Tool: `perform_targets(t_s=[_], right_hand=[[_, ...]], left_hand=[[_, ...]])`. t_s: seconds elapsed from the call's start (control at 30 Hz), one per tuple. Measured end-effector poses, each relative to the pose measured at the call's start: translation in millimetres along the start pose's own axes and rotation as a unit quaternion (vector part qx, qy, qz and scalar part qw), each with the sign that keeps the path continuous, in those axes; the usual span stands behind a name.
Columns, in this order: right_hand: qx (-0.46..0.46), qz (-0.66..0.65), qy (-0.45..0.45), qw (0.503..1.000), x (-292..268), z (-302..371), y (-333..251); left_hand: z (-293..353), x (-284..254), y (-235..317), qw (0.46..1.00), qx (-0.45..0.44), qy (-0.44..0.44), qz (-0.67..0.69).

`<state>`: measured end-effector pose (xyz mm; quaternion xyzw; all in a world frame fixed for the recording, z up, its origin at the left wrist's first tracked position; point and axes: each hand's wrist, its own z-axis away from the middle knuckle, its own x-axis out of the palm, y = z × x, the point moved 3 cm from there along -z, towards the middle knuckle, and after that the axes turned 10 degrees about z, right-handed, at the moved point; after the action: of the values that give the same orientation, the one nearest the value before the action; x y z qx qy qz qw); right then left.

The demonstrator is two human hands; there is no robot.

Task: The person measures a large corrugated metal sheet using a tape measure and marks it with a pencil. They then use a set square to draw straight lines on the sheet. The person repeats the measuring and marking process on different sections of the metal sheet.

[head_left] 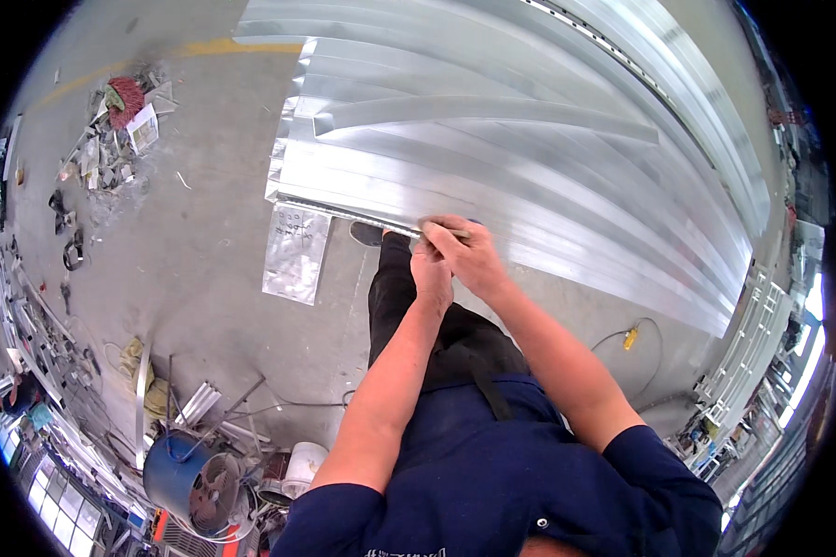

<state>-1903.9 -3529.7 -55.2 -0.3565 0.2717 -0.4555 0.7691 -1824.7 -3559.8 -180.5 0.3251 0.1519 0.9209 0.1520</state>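
Both my hands meet at the near edge of a stack of long silvery metal panels (pixel 381 176). A long thin strip (pixel 362 220) with small marks runs along that edge from the panels' left corner to my fingers. My left hand (pixel 431 271) is closed at the strip's right end, its fingertips partly hidden by the other hand. Just above it, my right hand (pixel 469 255) is closed round a slim pencil-like stick (pixel 458 233). A loose narrow metal profile (pixel 483 110) lies across the top of the panels.
A silvery sheet (pixel 294 255) with handwriting lies on the floor by the panels' left corner. Scrap (pixel 111 148) is heaped at far left. A blue drum-shaped fan (pixel 190 478) and a white bucket (pixel 304 464) stand near left. A cable with a yellow connector (pixel 631 339) lies at right.
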Motion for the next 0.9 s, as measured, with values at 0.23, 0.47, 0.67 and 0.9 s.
perform_targets(t_s=[0.23, 0.47, 0.67, 0.9], right_hand=[[-0.028, 0.080, -0.009, 0.996, 33.2, -44.7, 18.4], [0.036, -0.006, -0.035, 0.999, 62.6, -73.3, 29.7], [-0.010, 0.100, -0.023, 0.995, 66.9, -82.6, 38.3], [-0.120, 0.245, -0.006, 0.962, 70.5, -80.8, 31.7]], left_hand=[[1.7, 3.3, 12.0, 0.998, -0.042, -0.038, 0.041], [-11.2, -16.3, -15.4, 0.992, -0.055, 0.007, 0.109], [-16.5, -25.7, -30.8, 0.980, -0.097, 0.046, 0.170], [-25.0, -36.5, -47.7, 0.981, -0.108, 0.047, 0.156]])
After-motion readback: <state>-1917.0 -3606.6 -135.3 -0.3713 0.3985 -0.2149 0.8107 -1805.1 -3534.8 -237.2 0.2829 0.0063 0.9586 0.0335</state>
